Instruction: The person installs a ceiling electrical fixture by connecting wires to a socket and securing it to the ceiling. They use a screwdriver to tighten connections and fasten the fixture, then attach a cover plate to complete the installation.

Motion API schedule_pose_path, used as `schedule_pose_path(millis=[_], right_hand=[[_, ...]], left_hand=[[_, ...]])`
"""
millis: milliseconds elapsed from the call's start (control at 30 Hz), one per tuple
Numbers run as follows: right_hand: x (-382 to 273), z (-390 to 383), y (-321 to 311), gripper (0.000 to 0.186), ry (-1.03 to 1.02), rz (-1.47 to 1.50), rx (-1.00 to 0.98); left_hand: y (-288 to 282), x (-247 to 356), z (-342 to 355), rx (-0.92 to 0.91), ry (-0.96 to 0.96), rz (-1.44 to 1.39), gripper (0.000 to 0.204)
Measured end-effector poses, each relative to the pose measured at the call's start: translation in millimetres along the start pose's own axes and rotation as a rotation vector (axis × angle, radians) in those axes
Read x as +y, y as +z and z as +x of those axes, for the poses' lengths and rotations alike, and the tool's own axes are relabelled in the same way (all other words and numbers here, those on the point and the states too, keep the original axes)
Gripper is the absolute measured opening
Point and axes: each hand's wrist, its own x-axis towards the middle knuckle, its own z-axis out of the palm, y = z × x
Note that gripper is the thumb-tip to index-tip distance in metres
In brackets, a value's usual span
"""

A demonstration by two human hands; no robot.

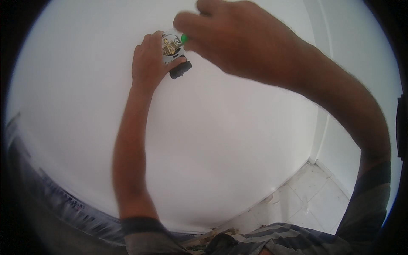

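An electrical wall socket insert (171,46), with a pale metal mounting plate and brass-coloured parts, sits against the white wall. My left hand (148,63) grips it from the left, fingers along its upper left edge and thumb across its lower side. Just below the thumb is a black block-like piece (180,70); whether it is joined to the insert I cannot tell. My right hand (238,38) is closed beside the insert's right side around a green-handled screwdriver (184,38). Only a small green part of the tool shows, and its tip is hard to make out.
The white wall (225,140) fills most of the view and meets another wall at a corner on the right. Pale floor tiles (306,187) show at lower right. A dark and white streaked strip (72,204) runs along the lower left.
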Motion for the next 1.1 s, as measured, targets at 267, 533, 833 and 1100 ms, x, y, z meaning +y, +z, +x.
schedule_pose_path(millis=[267, 533, 833, 1100], right_hand=[[-15, -4, -6, 0.017, 0.135, 0.045, 0.088], [-27, 20, -51, 0.022, 0.391, 0.113, -0.335], [-31, 5, -39, 0.018, 0.216, -0.079, -0.266], [-18, -1, 10, 0.020, 0.326, -0.173, 0.096]], left_hand=[[1, -2, -1, -0.026, -0.048, 0.041, 0.088], [-11, -3, -5, 0.015, -0.003, 0.075, 0.090], [-13, 5, 5, 0.059, 0.023, 0.064, 0.089], [-13, 1, 1, 0.003, -0.040, 0.048, 0.088]])
